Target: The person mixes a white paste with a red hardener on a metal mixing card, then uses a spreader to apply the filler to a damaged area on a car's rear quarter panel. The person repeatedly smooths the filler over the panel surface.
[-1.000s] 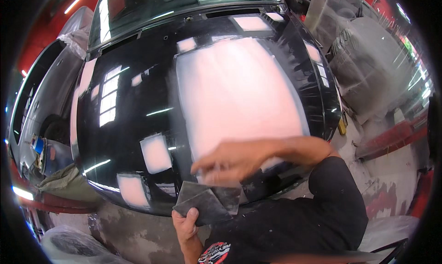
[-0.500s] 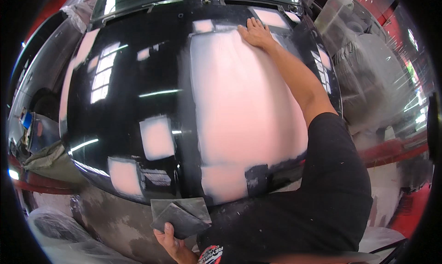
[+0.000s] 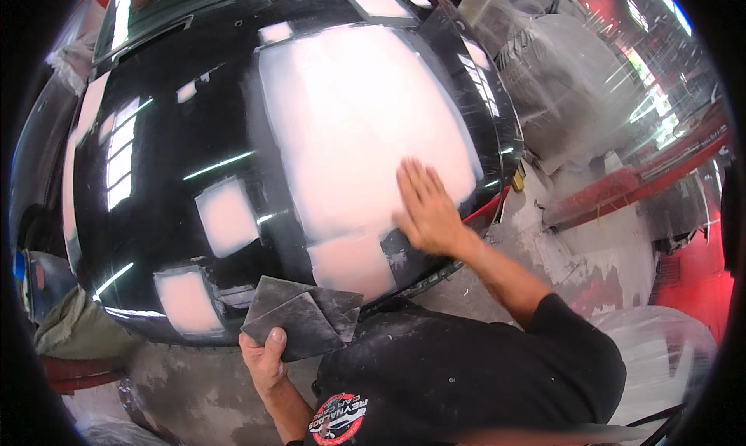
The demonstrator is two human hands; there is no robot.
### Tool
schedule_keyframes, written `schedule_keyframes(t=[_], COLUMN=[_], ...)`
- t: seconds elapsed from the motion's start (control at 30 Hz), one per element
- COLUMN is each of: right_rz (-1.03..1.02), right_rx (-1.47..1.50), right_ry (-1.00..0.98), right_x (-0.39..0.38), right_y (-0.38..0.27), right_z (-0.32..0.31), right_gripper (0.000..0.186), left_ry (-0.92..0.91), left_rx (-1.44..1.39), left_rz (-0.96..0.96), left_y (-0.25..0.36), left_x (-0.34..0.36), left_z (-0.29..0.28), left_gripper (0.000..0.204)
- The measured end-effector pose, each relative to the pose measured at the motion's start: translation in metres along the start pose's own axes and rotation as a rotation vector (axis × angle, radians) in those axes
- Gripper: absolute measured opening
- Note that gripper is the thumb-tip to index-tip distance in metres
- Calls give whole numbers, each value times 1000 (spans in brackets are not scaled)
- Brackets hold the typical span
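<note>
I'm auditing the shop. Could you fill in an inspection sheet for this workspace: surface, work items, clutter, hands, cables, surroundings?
Surface: glossy black hood with a large pale pink patch and smaller patches.
Work items: dark flat sheets, overlapping.
Clutter: olive cloth at left; bulky plastic-covered item at right.
Hands: left hand grips the sheets; right hand, fingers extended, is palm-down at the large patch, apparently touching.
Cables: dark strip at lower right, cannot tell if cable.
Surroundings: blotchy floor; red beam at right.
</note>
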State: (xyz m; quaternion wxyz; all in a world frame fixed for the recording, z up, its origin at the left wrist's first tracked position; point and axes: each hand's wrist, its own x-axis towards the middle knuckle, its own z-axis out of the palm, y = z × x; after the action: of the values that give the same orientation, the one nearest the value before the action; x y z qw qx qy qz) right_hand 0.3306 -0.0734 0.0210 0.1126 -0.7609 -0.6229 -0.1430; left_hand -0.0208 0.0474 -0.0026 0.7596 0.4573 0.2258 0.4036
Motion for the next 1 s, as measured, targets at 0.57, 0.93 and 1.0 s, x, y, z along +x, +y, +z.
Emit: schedule_keyframes(t=[0.57,0.93,1.0], right_rz=[317,151,148], right_rx=[95,-13,2], right_ry=[71,-68,-72], right_x=[391,342,315], right_y=[139,118,106], right_z=[38,57,52], right_gripper=[80,77,78], left_ry=[291,217,186], left_rx=[-17,-23,-30], left_rz=[110,109,107], left_y=[-6,-11,-7], left_x=[3,-7,-9], left_z=[-5,-13,-16], left_gripper=[42,39,39])
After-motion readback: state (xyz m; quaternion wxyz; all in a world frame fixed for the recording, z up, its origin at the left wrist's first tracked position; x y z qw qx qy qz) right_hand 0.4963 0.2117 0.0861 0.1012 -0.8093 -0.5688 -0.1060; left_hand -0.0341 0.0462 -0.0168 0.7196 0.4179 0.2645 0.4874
